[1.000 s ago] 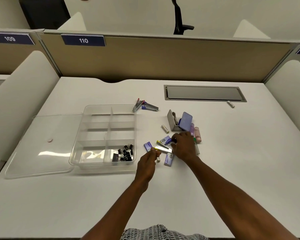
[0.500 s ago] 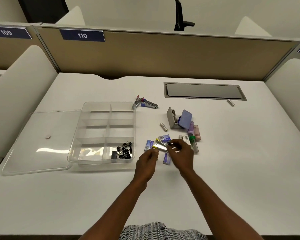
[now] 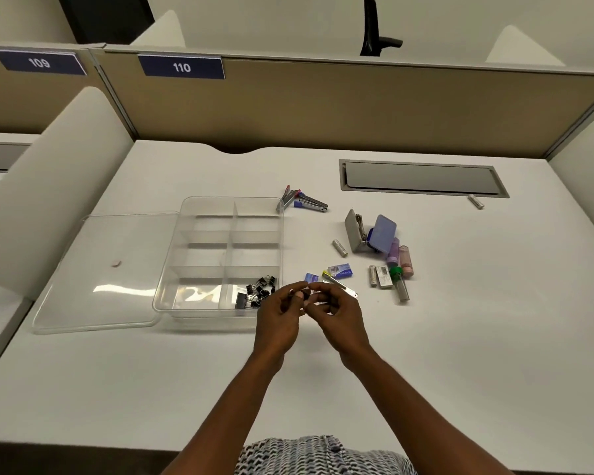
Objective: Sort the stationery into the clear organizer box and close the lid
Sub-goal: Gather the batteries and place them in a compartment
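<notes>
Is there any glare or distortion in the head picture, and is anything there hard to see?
Head view: bright glare lies on the clear lid and the organizer box floor; the wide lens bends the partition edge; what the left hand and right hand hold is too small to tell.

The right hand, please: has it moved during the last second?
Yes. The right hand has drawn left, off the loose stationery, toward the near right corner of the organizer box, meeting the left hand.

Both hands (image 3: 314, 311) curled, fingertips together
</notes>
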Tool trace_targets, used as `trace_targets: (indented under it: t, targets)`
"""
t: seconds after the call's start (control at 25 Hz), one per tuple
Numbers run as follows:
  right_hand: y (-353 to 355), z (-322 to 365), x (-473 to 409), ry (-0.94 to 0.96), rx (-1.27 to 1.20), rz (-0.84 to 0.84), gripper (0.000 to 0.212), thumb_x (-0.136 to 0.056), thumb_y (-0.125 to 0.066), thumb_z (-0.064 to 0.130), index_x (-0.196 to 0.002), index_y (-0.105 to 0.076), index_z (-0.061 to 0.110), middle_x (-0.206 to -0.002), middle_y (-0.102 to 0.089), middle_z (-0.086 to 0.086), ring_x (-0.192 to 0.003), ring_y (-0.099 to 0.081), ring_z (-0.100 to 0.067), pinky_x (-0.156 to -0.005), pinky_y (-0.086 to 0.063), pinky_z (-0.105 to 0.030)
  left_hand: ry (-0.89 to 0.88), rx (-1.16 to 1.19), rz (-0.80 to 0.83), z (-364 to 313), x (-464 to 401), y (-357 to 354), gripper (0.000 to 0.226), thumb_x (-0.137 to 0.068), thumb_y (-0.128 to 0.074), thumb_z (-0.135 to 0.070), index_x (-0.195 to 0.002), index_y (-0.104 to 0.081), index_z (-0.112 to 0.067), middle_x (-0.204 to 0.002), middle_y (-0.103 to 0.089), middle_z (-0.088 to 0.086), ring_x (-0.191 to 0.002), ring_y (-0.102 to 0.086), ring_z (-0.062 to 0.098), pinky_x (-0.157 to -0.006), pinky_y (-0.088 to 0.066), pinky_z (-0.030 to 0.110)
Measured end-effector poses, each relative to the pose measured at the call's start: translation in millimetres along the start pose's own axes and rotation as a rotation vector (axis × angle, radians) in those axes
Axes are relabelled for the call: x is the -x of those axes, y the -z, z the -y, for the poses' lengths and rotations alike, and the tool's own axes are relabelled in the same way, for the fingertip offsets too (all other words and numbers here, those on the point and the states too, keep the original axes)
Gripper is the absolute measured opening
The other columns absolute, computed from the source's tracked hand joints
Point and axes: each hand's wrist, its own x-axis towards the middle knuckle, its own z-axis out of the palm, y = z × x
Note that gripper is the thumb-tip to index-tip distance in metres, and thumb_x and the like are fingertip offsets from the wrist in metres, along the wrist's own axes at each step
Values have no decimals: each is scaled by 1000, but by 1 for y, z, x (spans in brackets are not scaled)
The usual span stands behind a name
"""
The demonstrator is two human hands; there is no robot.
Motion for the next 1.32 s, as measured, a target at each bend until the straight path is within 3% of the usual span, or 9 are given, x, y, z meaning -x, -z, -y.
trace_targets:
  t: [0.16,0.28,0.52,0.68,0.88,1.0,1.12,1.24,1.32]
  targets:
    - [-25,11,-1,-122,-131,276,41,-93,-68,21,-133,-61,25,-122,-71,8,-113,-67,-10,-86,-58,-30,29,-46,-171,0,-2,29,31,-99,-52,-16,-109,-68,-40,-109,-70,-12,-95,-65,-5,-71,-48,8]
    - [-42,17,-4,-212,-256,414,40,-95,-65,25,-135,-59,25,-131,-67,6,-120,-64,-10,-97,-55,-33,68,-72,-183,1,-7,45,33,-100,-49,-17,-124,-63,-36,-122,-66,-7,-107,-62,5,-83,-48,19]
    - [-52,17,-10,-282,-281,414,44,-97,-61,24,-141,-54,22,-129,-67,9,-118,-65,-11,-105,-50,-38,113,-107,-188,-4,-14,52,47,-98,-48,-12,-142,-49,-29,-143,-52,-1,-128,-51,17,-107,-44,35]
    - [-45,16,-8,-277,-275,406,41,-98,-60,22,-139,-56,23,-126,-69,10,-116,-66,-11,-102,-52,-36,115,-110,-190,-5,-16,47,44,-98,-50,-13,-139,-52,-29,-142,-54,0,-124,-53,18,-97,-45,30]
    - [-29,10,-5,-235,-241,332,27,-100,-57,20,-125,-65,21,-116,-74,4,-106,-72,-17,-86,-57,-32,75,-117,-199,-3,-17,45,38,-96,-55,-14,-130,-59,-28,-130,-61,-3,-113,-58,15,-94,-49,29]
    - [-8,-6,-1,-68,104,62,17,-92,-67,23,-108,-72,26,-98,-76,7,-86,-73,-16,-74,-54,-23,-4,-107,-217,-4,-14,43,32,-94,-58,-10,-120,-66,-28,-115,-67,-11,-102,-62,4,-82,-47,14]
    - [20,-28,1,160,672,-199,23,-82,-75,28,-104,-69,27,-98,-69,8,-84,-65,-11,-74,-52,-24,-143,-97,-203,-4,-10,34,26,-92,-60,-7,-109,-71,-23,-102,-73,-12,-98,-67,2,-84,-53,17]
    - [37,-42,-2,133,891,-225,33,-80,-76,37,-111,-66,28,-117,-61,0,-105,-59,-20,-79,-50,-30,-178,-98,-93,-1,-7,16,23,-92,-62,-8,-102,-72,-25,-97,-75,-9,-94,-69,3,-85,-54,18]
    - [42,-47,-6,101,915,-214,31,-80,-76,45,-105,-67,27,-117,-61,0,-105,-59,-20,-76,-49,-28,-169,-140,-14,6,-4,1,19,-91,-64,-10,-101,-73,-24,-95,-75,-10,-90,-69,1,-83,-54,18]
